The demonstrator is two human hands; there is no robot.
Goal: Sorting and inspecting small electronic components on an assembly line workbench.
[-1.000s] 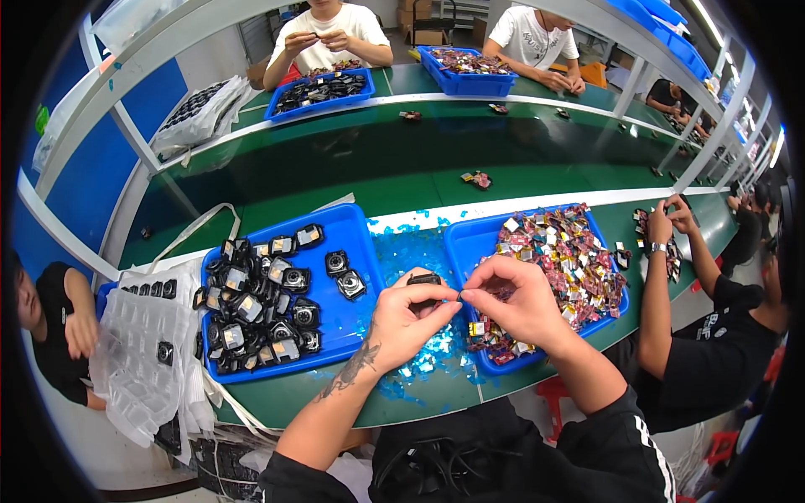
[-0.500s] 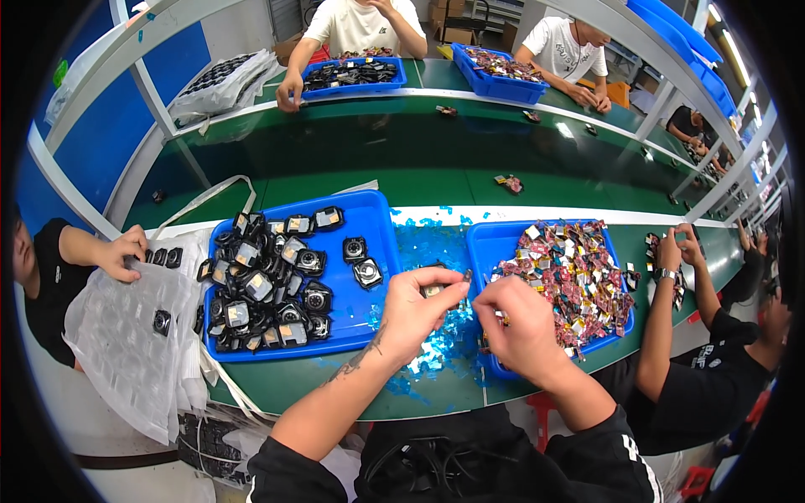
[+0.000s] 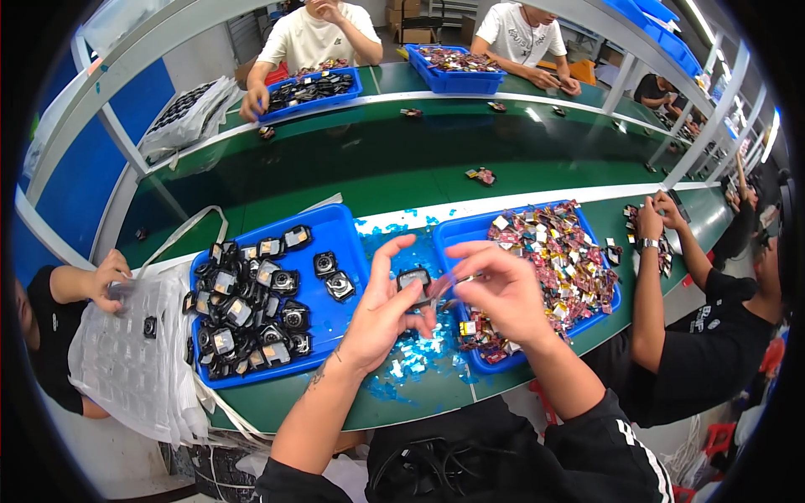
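My left hand (image 3: 377,317) is turned palm up, with its thumb pressing a small black watch-like case (image 3: 412,278) against the fingers. Close on its right is my right hand (image 3: 503,293), its fingertips smeared by motion near the case, so whether they hold anything is unclear. To the left stands a blue tray (image 3: 335,239) with a heap of black watch-like cases (image 3: 239,314), two lying apart at its right side. On the right, another blue tray (image 3: 453,235) is heaped with small red circuit boards (image 3: 545,268). Shiny blue film scraps (image 3: 411,356) lie between the trays.
Beyond a white ledge (image 3: 402,220) runs a dark green belt (image 3: 335,151) carrying a few loose boards (image 3: 481,176). Co-workers sit at both sides and across. At left, a co-worker's hand (image 3: 109,277) is over a clear plastic tray (image 3: 126,352). White frame posts (image 3: 126,138) rise nearby.
My left hand has turned its palm up and opened its index finger outward, showing the case. My right hand's fingers have loosened from their pinch. The whole view has shifted slightly.
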